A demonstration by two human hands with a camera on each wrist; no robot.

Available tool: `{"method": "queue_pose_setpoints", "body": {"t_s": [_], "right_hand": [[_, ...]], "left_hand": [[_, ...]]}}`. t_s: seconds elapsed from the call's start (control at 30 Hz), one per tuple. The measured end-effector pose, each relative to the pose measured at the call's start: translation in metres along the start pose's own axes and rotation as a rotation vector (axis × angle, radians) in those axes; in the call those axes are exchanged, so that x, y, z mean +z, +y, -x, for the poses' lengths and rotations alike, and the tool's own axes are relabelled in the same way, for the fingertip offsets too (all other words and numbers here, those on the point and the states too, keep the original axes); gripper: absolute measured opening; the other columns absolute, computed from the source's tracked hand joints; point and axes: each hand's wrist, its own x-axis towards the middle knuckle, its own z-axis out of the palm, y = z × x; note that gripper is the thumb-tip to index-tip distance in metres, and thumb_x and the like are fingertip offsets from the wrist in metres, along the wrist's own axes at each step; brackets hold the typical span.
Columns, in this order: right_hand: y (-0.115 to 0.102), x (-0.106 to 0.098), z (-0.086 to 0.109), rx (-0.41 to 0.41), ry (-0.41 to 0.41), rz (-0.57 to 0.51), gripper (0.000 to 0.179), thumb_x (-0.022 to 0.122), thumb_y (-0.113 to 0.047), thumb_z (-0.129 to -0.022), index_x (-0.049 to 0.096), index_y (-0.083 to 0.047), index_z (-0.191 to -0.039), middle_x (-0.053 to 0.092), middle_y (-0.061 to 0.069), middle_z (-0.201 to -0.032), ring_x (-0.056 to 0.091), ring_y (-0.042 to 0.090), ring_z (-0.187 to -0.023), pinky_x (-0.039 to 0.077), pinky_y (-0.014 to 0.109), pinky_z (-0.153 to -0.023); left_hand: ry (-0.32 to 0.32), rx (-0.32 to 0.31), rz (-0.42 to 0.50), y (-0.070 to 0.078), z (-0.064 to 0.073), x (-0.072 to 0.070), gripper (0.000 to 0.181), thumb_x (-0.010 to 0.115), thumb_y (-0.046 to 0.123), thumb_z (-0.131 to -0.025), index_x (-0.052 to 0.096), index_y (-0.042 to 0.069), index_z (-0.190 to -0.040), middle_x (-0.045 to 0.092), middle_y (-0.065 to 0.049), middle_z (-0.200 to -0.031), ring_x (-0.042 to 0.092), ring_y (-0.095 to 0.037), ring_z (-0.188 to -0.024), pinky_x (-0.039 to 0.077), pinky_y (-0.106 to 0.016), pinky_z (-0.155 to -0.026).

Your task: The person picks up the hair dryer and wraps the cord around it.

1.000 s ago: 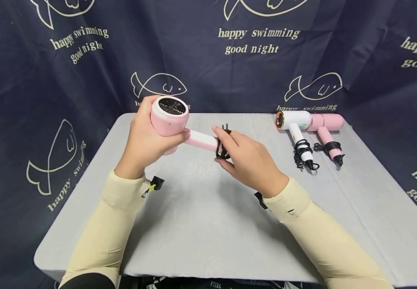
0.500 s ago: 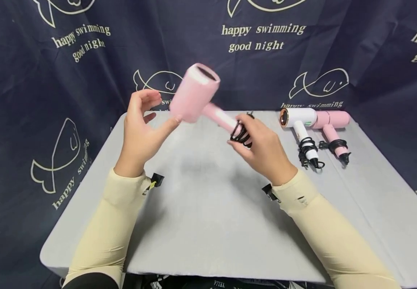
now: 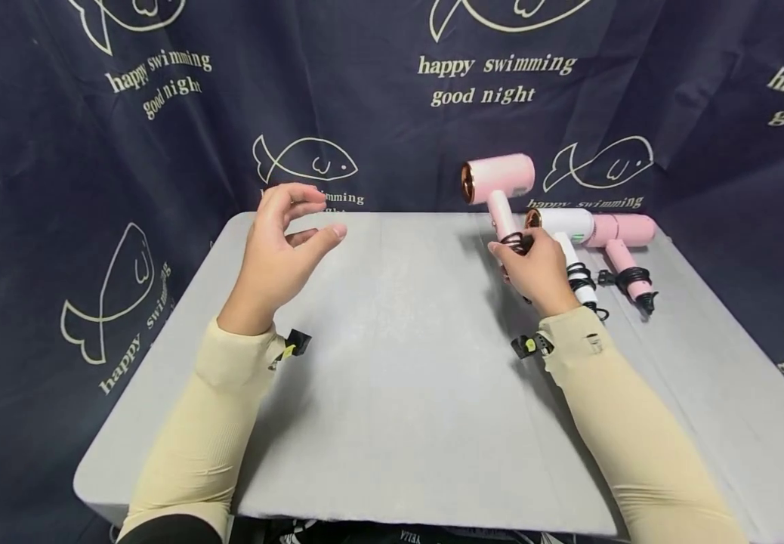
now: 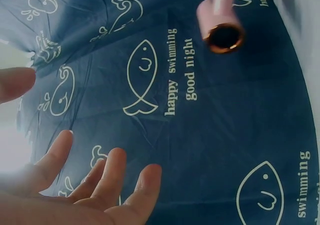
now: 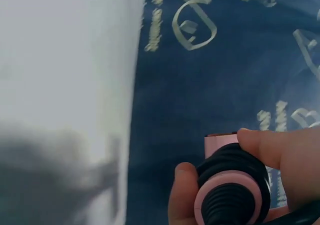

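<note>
A pink hair dryer (image 3: 501, 178) with a copper-rimmed nozzle is held in the air over the back right of the table. My right hand (image 3: 536, 270) grips the lower part of its handle, where a black cord is wound. In the right wrist view, thumb and fingers close round the coiled cord (image 5: 235, 157) and the handle's end. My left hand (image 3: 279, 245) is raised at the left, fingers apart and loosely bent, holding nothing. From the left wrist view the pink dryer's nozzle (image 4: 224, 37) shows beyond that hand.
Just right of my right hand, a white hair dryer (image 3: 562, 223) and another pink hair dryer (image 3: 626, 230) lie side by side, cords wrapped round their handles. The grey table (image 3: 392, 393) ends at a dark blue fish-print curtain (image 3: 392, 113).
My right hand has carried the pink hair dryer rightward and turned it, so its nozzle now faces left. The left hand has let go of the dryer's body and stays at the left.
</note>
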Motion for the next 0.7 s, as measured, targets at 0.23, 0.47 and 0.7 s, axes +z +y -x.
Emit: {"method": "queue_pose_setpoints", "body": {"t_s": [0.23, 0.47, 0.7], "right_hand": [[0.028, 0.003, -0.011, 0.122, -0.086, -0.013, 0.059, 0.072, -0.039, -0.095, 0.051, 0.005, -0.129, 0.067, 0.025, -0.106, 0.076, 0.028, -0.077, 0.064, 0.041, -0.067], [0.035, 0.009, -0.011, 0.164, -0.136, 0.049, 0.060, 0.068, -0.047, -0.096, 0.053, 0.003, -0.125, 0.067, 0.019, -0.094, 0.071, 0.024, -0.067, 0.060, 0.038, -0.056], [0.044, 0.012, -0.009, 0.197, -0.155, 0.165, 0.059, 0.064, -0.052, -0.095, 0.054, 0.001, -0.118, 0.065, 0.006, -0.071, 0.061, 0.021, -0.061, 0.050, 0.034, -0.051]], "left_hand": [[-0.046, -0.032, -0.053, -0.004, -0.001, 0.001, 0.038, 0.078, 0.022, -0.088, 0.063, 0.009, -0.120, 0.055, -0.003, -0.127, 0.061, -0.012, -0.121, 0.056, -0.040, -0.100], [-0.065, -0.027, -0.081, -0.006, 0.001, 0.002, 0.035, 0.077, 0.021, -0.088, 0.064, 0.013, -0.119, 0.056, 0.002, -0.127, 0.061, -0.010, -0.120, 0.056, -0.040, -0.099], [-0.091, -0.021, -0.098, -0.008, 0.000, 0.003, 0.033, 0.076, 0.020, -0.088, 0.065, 0.015, -0.118, 0.057, 0.002, -0.124, 0.062, -0.008, -0.118, 0.057, -0.037, -0.097]]}}
